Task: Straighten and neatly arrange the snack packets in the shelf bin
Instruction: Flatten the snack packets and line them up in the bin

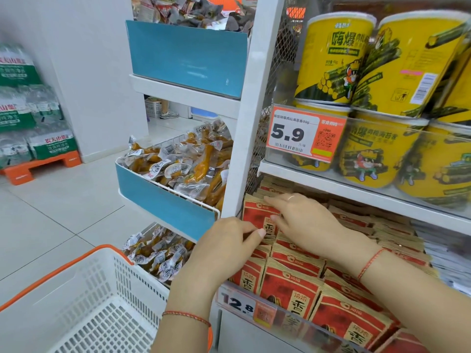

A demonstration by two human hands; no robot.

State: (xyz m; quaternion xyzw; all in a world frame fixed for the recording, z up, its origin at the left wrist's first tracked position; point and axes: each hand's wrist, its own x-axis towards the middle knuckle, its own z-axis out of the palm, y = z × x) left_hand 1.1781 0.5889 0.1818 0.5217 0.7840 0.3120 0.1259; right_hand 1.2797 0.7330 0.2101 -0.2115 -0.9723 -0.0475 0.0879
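Note:
Red and tan snack packets [293, 284] fill the lower shelf bin [288, 324] in rows, most leaning back. One packet [254, 215] stands upright at the back left of the bin. My left hand [229, 248] pinches this packet's lower edge between thumb and fingers. My right hand [303, 220] reaches across from the right, fingers spread and lying on the same packet's top and face. Both wrists wear a red string bracelet.
A white shelf post [244, 123] stands just left of the bin. Yellow tubs [356, 72] sit on the shelves above, behind a 5.9 price tag [303, 133]. Blue-fronted wire bins [163, 197] of clear-wrapped snacks hang at left. A white basket [84, 301] with orange rim is below left.

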